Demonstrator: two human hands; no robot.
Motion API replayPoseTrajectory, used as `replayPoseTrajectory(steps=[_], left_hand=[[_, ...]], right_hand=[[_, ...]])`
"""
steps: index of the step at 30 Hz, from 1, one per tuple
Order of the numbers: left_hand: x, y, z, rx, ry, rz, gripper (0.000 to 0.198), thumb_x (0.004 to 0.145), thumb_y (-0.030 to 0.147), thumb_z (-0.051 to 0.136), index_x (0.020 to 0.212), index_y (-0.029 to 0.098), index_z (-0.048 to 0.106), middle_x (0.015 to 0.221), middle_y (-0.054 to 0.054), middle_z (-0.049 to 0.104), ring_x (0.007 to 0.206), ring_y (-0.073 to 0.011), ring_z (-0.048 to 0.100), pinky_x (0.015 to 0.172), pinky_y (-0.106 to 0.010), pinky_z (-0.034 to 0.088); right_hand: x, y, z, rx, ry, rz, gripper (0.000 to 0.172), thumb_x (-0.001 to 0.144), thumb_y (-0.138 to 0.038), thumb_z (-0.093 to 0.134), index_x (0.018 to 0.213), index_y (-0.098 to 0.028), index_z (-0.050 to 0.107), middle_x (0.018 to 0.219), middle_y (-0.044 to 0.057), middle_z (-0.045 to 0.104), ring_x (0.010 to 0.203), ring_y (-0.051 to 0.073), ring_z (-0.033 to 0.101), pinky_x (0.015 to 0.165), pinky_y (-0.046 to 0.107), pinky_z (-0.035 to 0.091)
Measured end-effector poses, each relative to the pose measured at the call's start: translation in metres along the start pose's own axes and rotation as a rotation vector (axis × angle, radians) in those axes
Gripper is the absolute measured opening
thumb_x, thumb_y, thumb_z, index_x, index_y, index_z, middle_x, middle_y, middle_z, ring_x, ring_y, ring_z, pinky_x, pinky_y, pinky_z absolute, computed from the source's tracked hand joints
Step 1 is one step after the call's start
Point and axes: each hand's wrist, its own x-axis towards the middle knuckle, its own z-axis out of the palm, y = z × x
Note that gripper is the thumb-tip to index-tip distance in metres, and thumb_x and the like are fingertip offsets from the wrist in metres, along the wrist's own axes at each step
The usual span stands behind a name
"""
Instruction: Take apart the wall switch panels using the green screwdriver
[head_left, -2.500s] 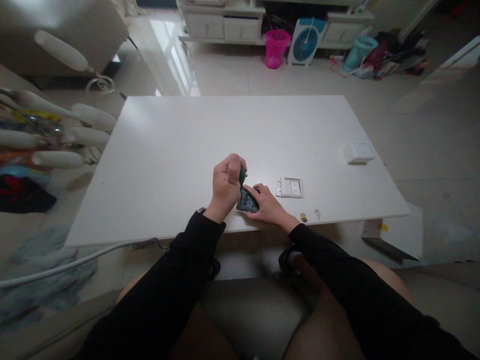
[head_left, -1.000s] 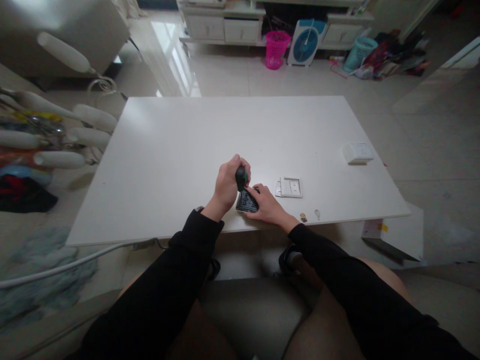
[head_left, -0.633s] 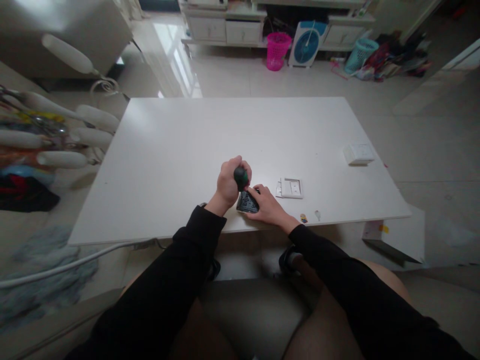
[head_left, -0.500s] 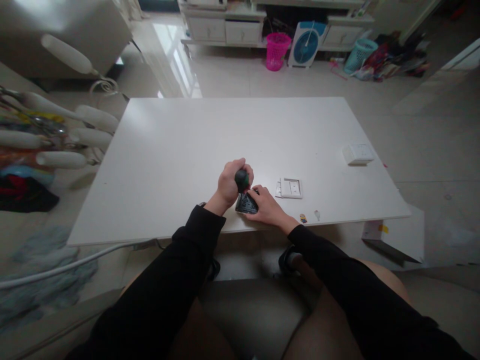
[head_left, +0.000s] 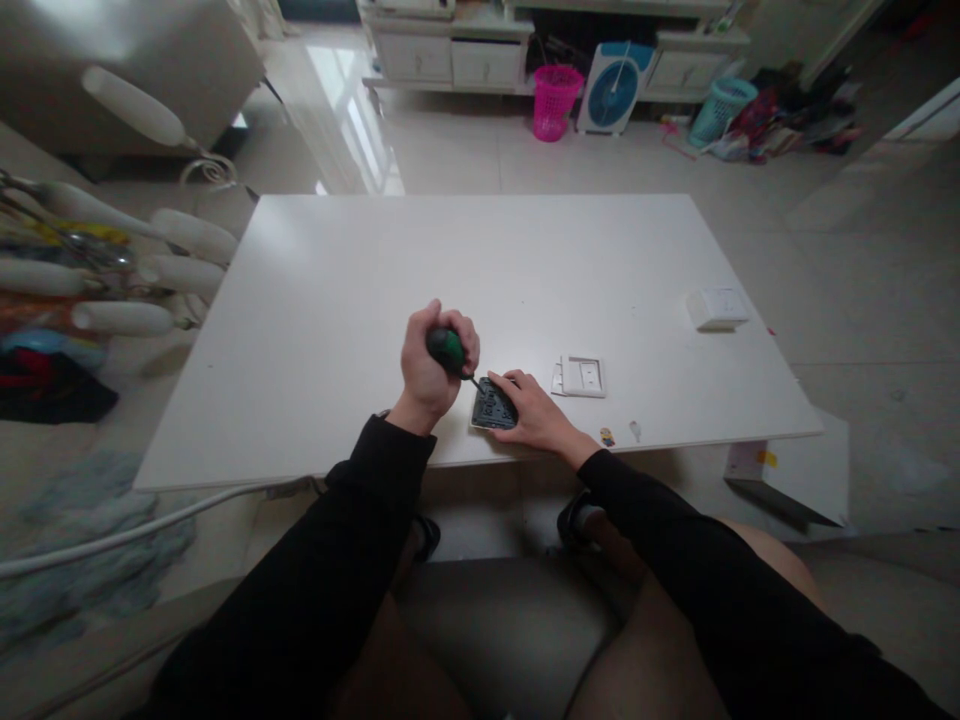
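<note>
My left hand (head_left: 435,365) is wrapped round the green and black handle of a screwdriver (head_left: 448,350). The tool is tilted, and its shaft points down to the right, the tip at the upper left part of a black plate with a pale rim (head_left: 493,405). That plate lies near the table's front edge. My right hand (head_left: 529,410) grips its right side, with fingers over the top and right edges. Right of this hand lies a white switch or socket piece with a frame (head_left: 583,377).
The white table (head_left: 360,290) bears a white socket box (head_left: 718,309) at the right. Two small stickers or scraps, one yellow and blue (head_left: 607,437) and one pale (head_left: 635,430), lie near the front edge. White lamp arms (head_left: 124,319) stand beyond the left edge.
My left hand has moved left with the screwdriver, which now leans more, with its shaft in view. More of the black plate shows. My right hand has barely moved.
</note>
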Motion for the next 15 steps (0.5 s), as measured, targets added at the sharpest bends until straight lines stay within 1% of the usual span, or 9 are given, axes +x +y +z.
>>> replayPoseTrajectory(steps=[3, 6, 9, 10, 12, 13, 15], left_hand=[[-0.001, 0.015, -0.005, -0.033, 0.061, 0.045, 0.062, 0.095, 0.069, 0.049, 0.056, 0.021, 0.048, 0.051, 0.003, 0.04, 0.041, -0.008, 0.041, 0.04, -0.022, 0.032], [0.0, 0.021, -0.009, -0.015, 0.094, 0.058, 0.048, 0.091, 0.062, 0.055, 0.067, 0.021, 0.052, 0.059, 0.003, 0.044, 0.048, -0.0085, 0.045, 0.043, -0.022, 0.036], [0.003, 0.016, -0.016, 0.049, 0.123, 0.027, 0.022, 0.082, 0.042, 0.063, 0.082, 0.022, 0.053, 0.069, 0.003, 0.046, 0.055, -0.0091, 0.048, 0.046, -0.02, 0.038], [0.004, 0.013, -0.02, 0.089, 0.13, 0.013, 0.019, 0.078, 0.033, 0.065, 0.086, 0.022, 0.052, 0.072, 0.003, 0.047, 0.057, -0.0093, 0.048, 0.047, -0.02, 0.039], [0.008, 0.005, -0.03, 0.22, 0.149, -0.029, 0.032, 0.068, 0.019, 0.066, 0.093, 0.024, 0.046, 0.079, 0.003, 0.049, 0.061, -0.0098, 0.051, 0.049, -0.02, 0.04], [0.009, 0.001, -0.036, 0.319, 0.169, -0.059, 0.038, 0.066, 0.015, 0.066, 0.094, 0.024, 0.043, 0.081, 0.003, 0.049, 0.062, -0.0104, 0.052, 0.05, -0.021, 0.041], [0.012, -0.005, -0.047, 0.554, 0.199, -0.149, 0.043, 0.067, 0.012, 0.068, 0.097, 0.025, 0.04, 0.085, 0.002, 0.051, 0.064, -0.0122, 0.054, 0.052, -0.023, 0.044]], right_hand=[[0.0, 0.001, -0.004, -0.022, -0.007, 0.001, 0.093, 0.075, -0.043, 0.084, 0.156, -0.025, 0.042, 0.14, 0.015, 0.054, 0.123, 0.034, 0.054, 0.104, 0.052, 0.049], [0.001, 0.005, -0.01, -0.066, -0.015, 0.018, 0.09, 0.074, -0.041, 0.085, 0.153, -0.025, 0.046, 0.14, 0.014, 0.058, 0.123, 0.036, 0.054, 0.101, 0.053, 0.049], [0.001, 0.01, -0.015, -0.05, -0.027, 0.024, 0.088, 0.073, -0.038, 0.085, 0.152, -0.026, 0.048, 0.141, 0.014, 0.058, 0.124, 0.035, 0.054, 0.102, 0.052, 0.047], [0.001, 0.012, -0.015, -0.035, -0.032, 0.024, 0.088, 0.073, -0.036, 0.086, 0.151, -0.026, 0.048, 0.141, 0.014, 0.058, 0.125, 0.035, 0.054, 0.103, 0.051, 0.047], [0.0, 0.014, -0.017, -0.002, -0.046, 0.023, 0.088, 0.073, -0.036, 0.087, 0.152, -0.028, 0.048, 0.144, 0.014, 0.057, 0.129, 0.035, 0.052, 0.105, 0.051, 0.045], [0.001, 0.014, -0.018, 0.012, -0.052, 0.021, 0.089, 0.073, -0.038, 0.087, 0.152, -0.029, 0.048, 0.147, 0.014, 0.056, 0.132, 0.035, 0.051, 0.106, 0.052, 0.044], [0.001, 0.015, -0.022, 0.025, -0.056, 0.023, 0.089, 0.074, -0.044, 0.087, 0.153, -0.03, 0.047, 0.151, 0.013, 0.054, 0.136, 0.037, 0.047, 0.108, 0.055, 0.042]])
